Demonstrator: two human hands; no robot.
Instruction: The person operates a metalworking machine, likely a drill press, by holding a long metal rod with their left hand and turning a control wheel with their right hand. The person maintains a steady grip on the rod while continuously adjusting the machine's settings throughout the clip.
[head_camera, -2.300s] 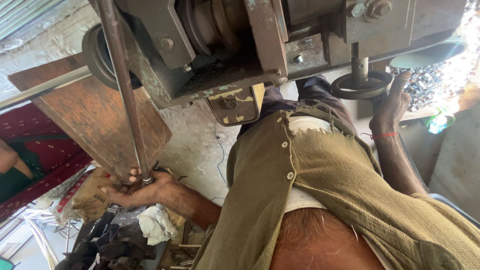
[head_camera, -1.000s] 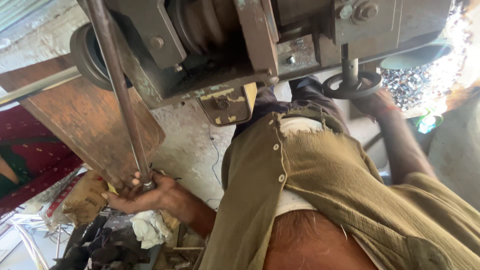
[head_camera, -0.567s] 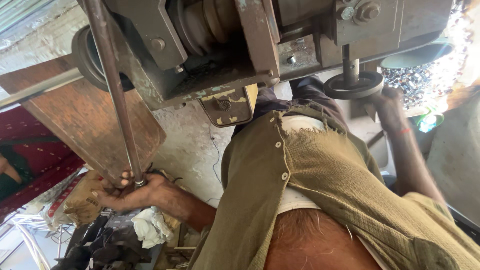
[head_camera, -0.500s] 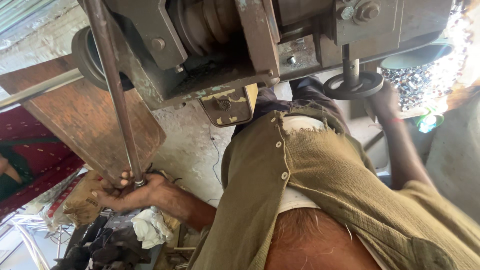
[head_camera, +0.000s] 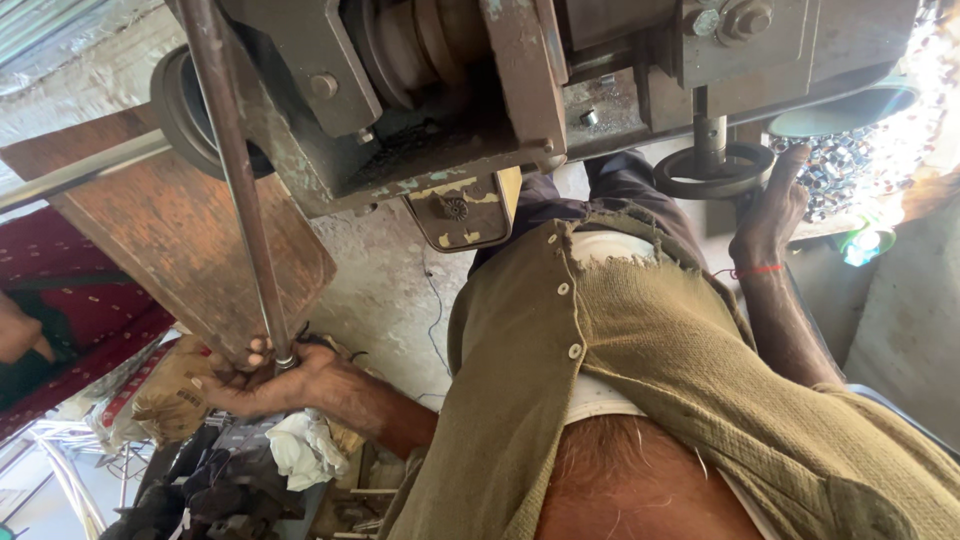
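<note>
- My left hand (head_camera: 265, 380) is closed around the lower end of a long steel lever rod (head_camera: 235, 180), which slants up past a rusty brown plate (head_camera: 190, 240).
- My right hand (head_camera: 765, 215) curls its fingers loosely on the rim of a small dark handwheel (head_camera: 712, 172) beneath the grey machine body (head_camera: 470, 90).
- A white rag (head_camera: 300, 450) lies just below the left wrist.

A long steel rod (head_camera: 240, 190) is gripped near its lower end by the left hand (head_camera: 262, 378), right in front of a rusty brown plate (head_camera: 190, 235). A small round handwheel (head_camera: 714, 171) under the greasy machine body (head_camera: 450, 90) is held by the right hand (head_camera: 768, 212). White rags (head_camera: 300, 447) are piled below.
</note>
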